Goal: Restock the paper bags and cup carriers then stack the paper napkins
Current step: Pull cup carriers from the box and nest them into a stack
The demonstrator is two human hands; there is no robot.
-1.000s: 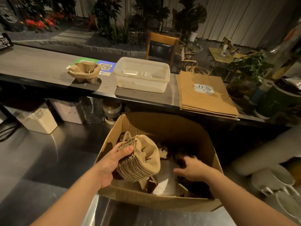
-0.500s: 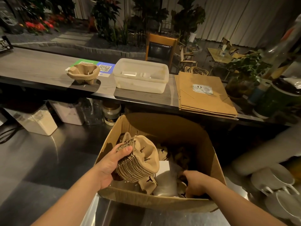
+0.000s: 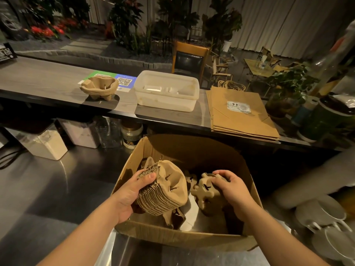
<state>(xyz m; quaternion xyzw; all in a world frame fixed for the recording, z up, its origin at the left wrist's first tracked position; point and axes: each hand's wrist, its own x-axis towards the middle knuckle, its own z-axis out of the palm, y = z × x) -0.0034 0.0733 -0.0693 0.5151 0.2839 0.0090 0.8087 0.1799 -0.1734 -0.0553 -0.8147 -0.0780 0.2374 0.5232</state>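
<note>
An open cardboard box (image 3: 184, 237) stands on the steel worktop in front of me. Over its left half my left hand (image 3: 132, 192) grips a thick nested stack of brown pulp cup carriers (image 3: 165, 191), tilted on its side. My right hand (image 3: 230, 187) grips a second, smaller bunch of cup carriers (image 3: 206, 192) in the box's right half. More carrier pieces lie at the bottom. On the upper counter sit a short stack of cup carriers (image 3: 100, 87) at the left and a flat pile of brown paper bags (image 3: 240, 114) at the right.
A translucent white tub (image 3: 167, 91) stands on the upper counter (image 3: 38, 81) between the carriers and the bags. Jars and white containers (image 3: 48, 144) line the shelf under the counter. White cups (image 3: 324, 225) sit at the right, potted plants beyond.
My right hand has come up from the bottom of the box holding a bunch of cup carriers. My left hand keeps its stack in about the same place.
</note>
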